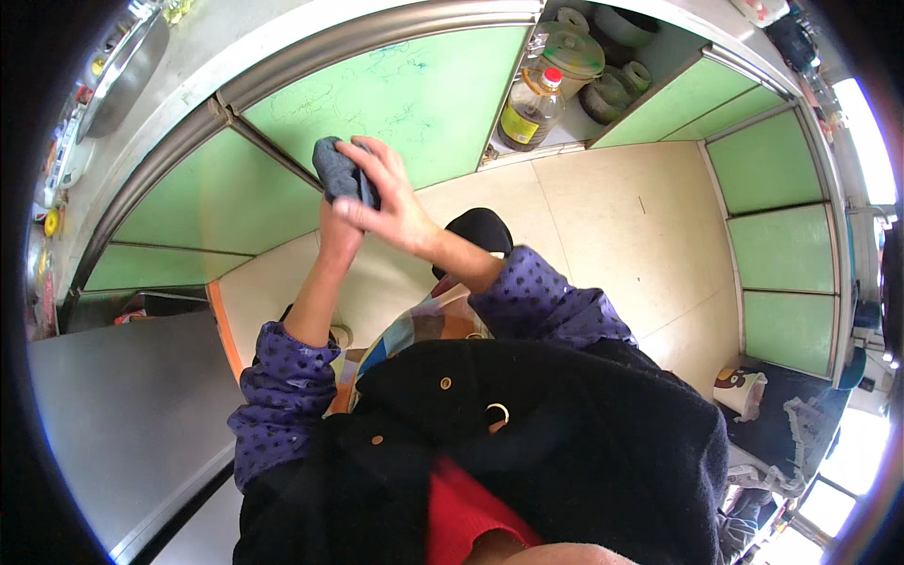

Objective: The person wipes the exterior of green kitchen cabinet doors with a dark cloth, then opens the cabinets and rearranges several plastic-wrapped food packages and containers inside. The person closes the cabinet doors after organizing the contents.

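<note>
A dark grey-blue cloth (333, 168) is bunched up between my two hands, in front of a green cabinet door (424, 92). My right hand (392, 194) lies over its right side, fingers bent across the top and thumb at the lower edge. From below, my left hand (340, 229) holds the same cloth; its fingers are hidden behind the cloth and my right hand. Purple patterned sleeves are pushed up on both forearms.
To the right, an open cabinet holds an oil bottle (530, 109) with a red cap and lidded pots (571, 53). Above the doors runs a pale countertop (233, 53) with a metal basin (127, 74). A grey appliance (134, 409) stands at lower left, a paper cup (739, 392) at right.
</note>
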Tool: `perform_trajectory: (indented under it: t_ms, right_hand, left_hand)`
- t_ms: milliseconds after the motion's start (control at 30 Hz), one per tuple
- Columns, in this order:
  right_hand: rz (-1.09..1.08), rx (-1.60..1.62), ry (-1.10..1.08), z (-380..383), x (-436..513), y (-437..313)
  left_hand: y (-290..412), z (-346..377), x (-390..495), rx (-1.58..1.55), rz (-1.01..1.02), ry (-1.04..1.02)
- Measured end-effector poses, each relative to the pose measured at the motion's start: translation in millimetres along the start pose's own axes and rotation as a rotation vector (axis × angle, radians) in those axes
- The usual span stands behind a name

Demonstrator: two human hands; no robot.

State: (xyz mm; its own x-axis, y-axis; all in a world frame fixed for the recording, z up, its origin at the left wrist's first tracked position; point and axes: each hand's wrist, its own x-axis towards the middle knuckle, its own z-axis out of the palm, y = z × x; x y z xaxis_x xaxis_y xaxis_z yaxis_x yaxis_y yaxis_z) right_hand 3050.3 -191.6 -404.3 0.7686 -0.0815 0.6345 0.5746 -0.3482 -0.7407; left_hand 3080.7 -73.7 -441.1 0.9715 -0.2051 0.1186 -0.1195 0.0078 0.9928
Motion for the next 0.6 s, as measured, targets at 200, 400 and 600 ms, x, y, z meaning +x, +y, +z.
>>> perform_trajectory:
  t_ms: [200,400,600]
  right_hand:
    - [0.532,0.468,0.331,-15,-6,33]
    - [0.176,0.144,0.925,-76,69,73]
    - [-0.026,-0.453,0.905,-61,127,119]
  left_hand:
    - [64,5,16,0.944,0.242,-0.384]
    - [171,-40,80,1.607,1.053,0.142]
    - [179,-63,133,1.880,0.769,-0.041]
